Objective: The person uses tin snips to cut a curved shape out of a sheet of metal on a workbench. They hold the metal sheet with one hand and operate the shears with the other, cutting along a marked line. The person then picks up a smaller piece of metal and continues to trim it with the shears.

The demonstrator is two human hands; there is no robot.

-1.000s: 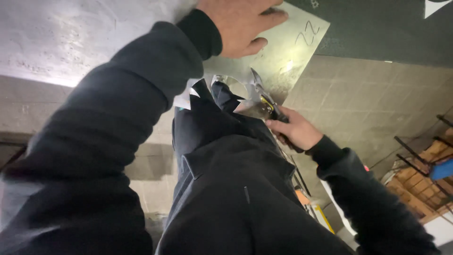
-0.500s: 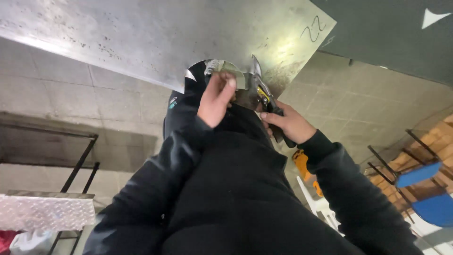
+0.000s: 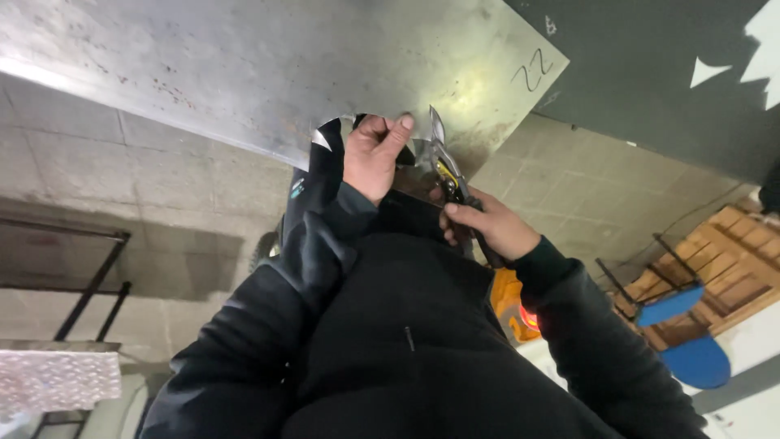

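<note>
- Head view looks down over the person's dark jacket to both hands, which meet at the near edge of a large grey metal sheet.
- The metal sheet lies flat and fills the upper left of the picture; its near edge runs from the left side toward the middle, and a cut-out notch shows in that edge where the hands work.
- The left hand is closed on a curled strip of cut metal at the notch, with the thumb and fingers pinched together over it.
- The right hand is clamped round the handles of a pair of tin snips, whose handles are partly yellow.
- The snips' blades point up and away from the person, lying against the sheet's edge just beside the left hand; whether the blades are parted or shut cannot be told.
- A handwritten mark sits near the sheet's far right corner.
- Beneath the sheet is a floor of pale concrete slabs.
- A black metal frame stands at the left, well apart from the hands.
- Wooden slats and blue seat-like shapes lie at the right.
- An orange object shows just beside the right sleeve, mostly hidden by it.
</note>
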